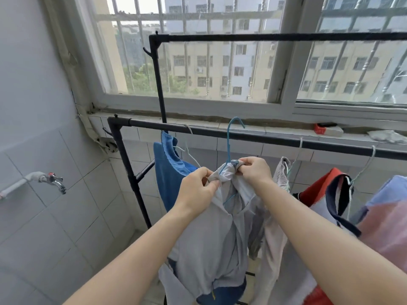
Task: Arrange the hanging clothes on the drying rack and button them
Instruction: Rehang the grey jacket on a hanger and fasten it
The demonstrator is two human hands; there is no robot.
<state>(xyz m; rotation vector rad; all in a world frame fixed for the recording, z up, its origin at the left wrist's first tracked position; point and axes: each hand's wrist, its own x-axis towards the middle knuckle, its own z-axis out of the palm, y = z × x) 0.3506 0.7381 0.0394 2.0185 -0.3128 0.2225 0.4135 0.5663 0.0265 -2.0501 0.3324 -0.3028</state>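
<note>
By the window, the grey shirt [220,227] hangs straight down on its blue hanger [229,146], hook at 12 o'clock above both hands, left hand [198,188] and right hand [255,170] pinching its collar.

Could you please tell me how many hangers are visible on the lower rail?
4: a pale hanger by the blue garment, the blue hanger in the grey shirt, two pale ones further right. More may be hidden.

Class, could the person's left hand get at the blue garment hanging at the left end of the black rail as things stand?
Probably yes: the blue garment hangs just beside the left hand with nothing between them, though that hand must first release the grey garment it pinches.
</note>
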